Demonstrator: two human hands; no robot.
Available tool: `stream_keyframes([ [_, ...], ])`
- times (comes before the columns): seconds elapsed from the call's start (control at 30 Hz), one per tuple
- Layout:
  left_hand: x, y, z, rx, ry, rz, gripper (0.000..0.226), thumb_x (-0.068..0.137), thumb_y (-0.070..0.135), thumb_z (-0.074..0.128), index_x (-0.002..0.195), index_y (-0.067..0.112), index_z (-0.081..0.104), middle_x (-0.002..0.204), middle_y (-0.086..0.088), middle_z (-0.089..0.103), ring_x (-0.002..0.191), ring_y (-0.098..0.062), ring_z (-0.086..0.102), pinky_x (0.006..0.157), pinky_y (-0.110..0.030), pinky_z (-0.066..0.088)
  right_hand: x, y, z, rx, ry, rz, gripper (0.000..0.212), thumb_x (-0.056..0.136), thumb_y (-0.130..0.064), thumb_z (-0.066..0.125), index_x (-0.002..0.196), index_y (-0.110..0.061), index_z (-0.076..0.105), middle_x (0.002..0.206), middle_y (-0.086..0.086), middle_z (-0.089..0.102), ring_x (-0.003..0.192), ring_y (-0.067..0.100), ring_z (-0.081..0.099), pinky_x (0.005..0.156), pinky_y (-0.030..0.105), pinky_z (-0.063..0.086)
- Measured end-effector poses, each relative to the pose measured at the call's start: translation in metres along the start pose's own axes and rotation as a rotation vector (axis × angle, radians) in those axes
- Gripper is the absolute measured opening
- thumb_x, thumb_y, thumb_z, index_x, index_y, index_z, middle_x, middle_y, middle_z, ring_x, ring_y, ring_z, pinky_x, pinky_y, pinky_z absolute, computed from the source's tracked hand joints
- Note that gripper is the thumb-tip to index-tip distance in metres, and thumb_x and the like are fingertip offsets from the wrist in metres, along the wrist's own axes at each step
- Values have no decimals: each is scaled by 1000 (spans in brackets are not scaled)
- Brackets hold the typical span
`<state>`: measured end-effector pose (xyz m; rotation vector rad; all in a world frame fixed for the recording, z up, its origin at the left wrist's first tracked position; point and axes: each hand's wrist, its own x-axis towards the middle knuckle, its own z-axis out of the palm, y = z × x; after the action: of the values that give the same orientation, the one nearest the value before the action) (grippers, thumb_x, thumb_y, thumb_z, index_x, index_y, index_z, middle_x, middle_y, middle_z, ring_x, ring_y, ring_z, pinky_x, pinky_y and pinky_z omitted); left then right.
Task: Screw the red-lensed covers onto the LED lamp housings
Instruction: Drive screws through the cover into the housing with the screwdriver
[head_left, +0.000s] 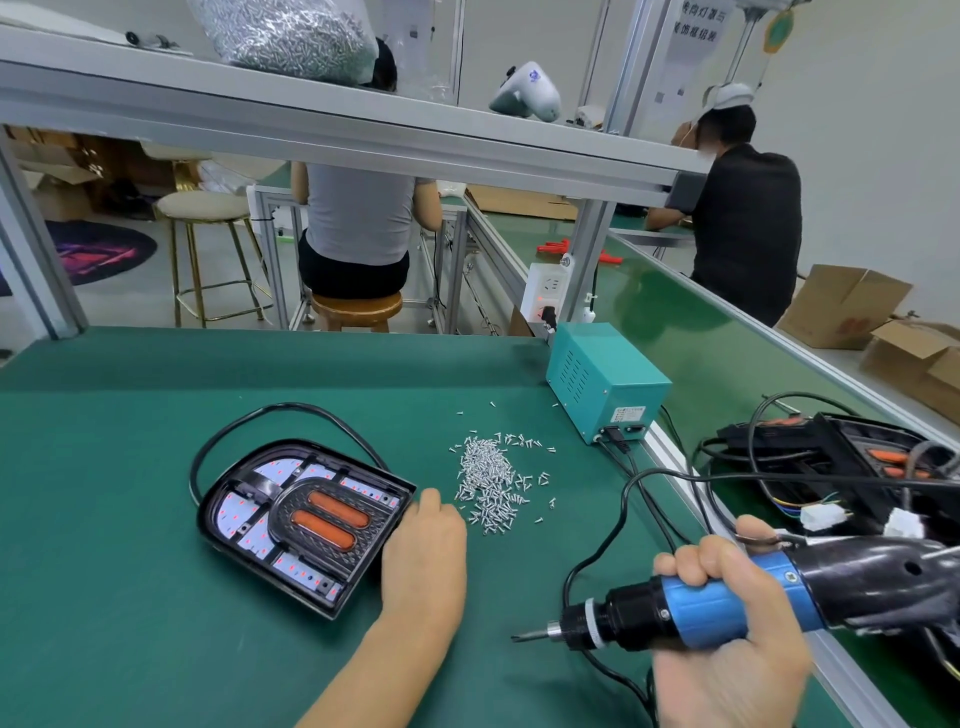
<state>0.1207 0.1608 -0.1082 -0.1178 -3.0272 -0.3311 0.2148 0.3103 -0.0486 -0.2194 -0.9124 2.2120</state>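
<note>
Closest in, the right hand (727, 613) is wrapping its fingers fully around the blue-and-black electric screwdriver (737, 603), bit pointing left and hanging in the air, not touching anything. Just beyond, the left hand (423, 545) is resting knuckles-up against the right edge of the lamp housing (306, 519); its fingers are curling under, and I cannot tell whether it is pinching a screw or just steadying the unit. That housing is lying flat on the green mat (130, 597), its black cable (244, 431) looping round behind, and its 2 orange-red lens strips (332, 517) are sitting in the middle.

On progress, my read is that this 1 unit is only starting: the bit is off the work, and I cannot make out any driven screws from here. To the right, the loose screw pile (491, 488) is sitting just beside the left hand, too many to count. Further right, a heap of more black lamp units (841, 467) is waiting on the conveyor, number unclear. Behind the pile, 1 teal power box (605, 376) is feeding the driver. Far back, 2 people are sitting at other benches.
</note>
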Motion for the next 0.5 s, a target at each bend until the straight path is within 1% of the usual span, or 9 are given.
stream_keyframes([
  [0.07, 1, 0, -1, -1, -20, -12, 30, 83, -8, 46, 103, 12, 54, 113, -3, 48, 101, -20, 52, 65, -26, 30, 1, 3, -1, -12, -23, -16, 31, 80, 2, 45, 90, -25, 55, 59, -8, 45, 52, 8, 45, 61, 19, 49],
  [0.17, 1, 2, -4, -6, -24, -6, 29, 84, -6, 47, 106, 12, 55, 114, -4, 49, 104, -20, 52, 67, -27, 35, 5, 5, -3, 5, -52, -6, 29, 74, -2, 49, 90, -25, 56, 59, -8, 46, 52, 8, 46, 61, 20, 50],
  [0.3, 0, 4, -2, 14, -10, 0, 21, 91, 7, 45, 107, 14, 57, 113, -2, 50, 104, -19, 52, 67, -25, 35, 4, 6, -1, -14, -71, -40, 30, 79, 0, 45, 91, -26, 57, 60, -9, 46, 53, 7, 47, 62, 19, 50],
  [0.5, 2, 2, -2, 34, -8, 18, 25, 86, -2, 48, 102, 14, 58, 108, -2, 52, 98, -20, 53, 63, -28, 34, 5, 4, 0, 0, -88, -62, 29, 76, -2, 48, 90, -25, 57, 60, -8, 46, 52, 8, 47, 62, 20, 50],
])
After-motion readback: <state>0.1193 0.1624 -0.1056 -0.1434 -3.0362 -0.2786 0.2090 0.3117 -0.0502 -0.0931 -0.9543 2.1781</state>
